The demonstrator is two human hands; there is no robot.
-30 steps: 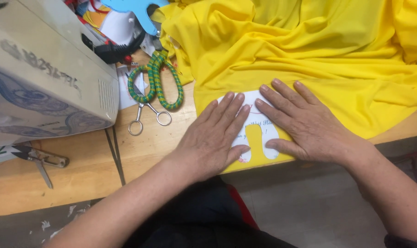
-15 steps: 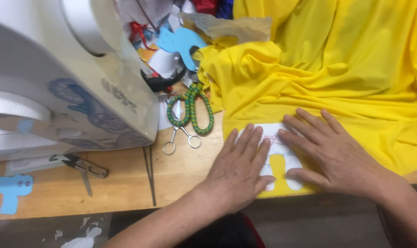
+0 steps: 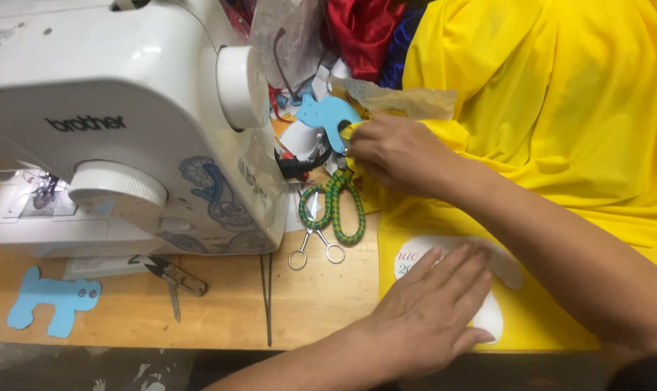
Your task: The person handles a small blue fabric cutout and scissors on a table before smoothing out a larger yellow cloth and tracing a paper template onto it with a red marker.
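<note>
Big change from half a second back: both hands were lying flat on the white patch, and now only the left hand [image 3: 433,308] is there while the right hand [image 3: 393,153] has gone up and across to the clutter beside the sewing machine [image 3: 125,123]. The view has also swung left, so more of the machine and the wooden bench [image 3: 220,311] shows. The left hand is spread open, palm down, fingers pressing the white cut-out patch [image 3: 487,311] onto the yellow fabric [image 3: 560,123] near the front edge of the bench — it's holding nothing, just pinning it flat. The right hand is curled, fingertips pinched at the light blue cut-out shape [image 3: 328,116] and a fold of the yellow fabric; I can't tell exactly which of the two it's gripping. Just below that hand lie the scissors [image 3: 315,232] with green-and-orange cord wound round the handles, blades pointing up toward it. Room-wise it's tight up top — machine on the left, red cloth [image 3: 364,29] and scraps behind. The open stretch is the bare wood in front of the machine, where a small thread snipper [image 3: 170,275] and another blue cut-out [image 3: 52,300] sit well apart near the front edge.
</note>
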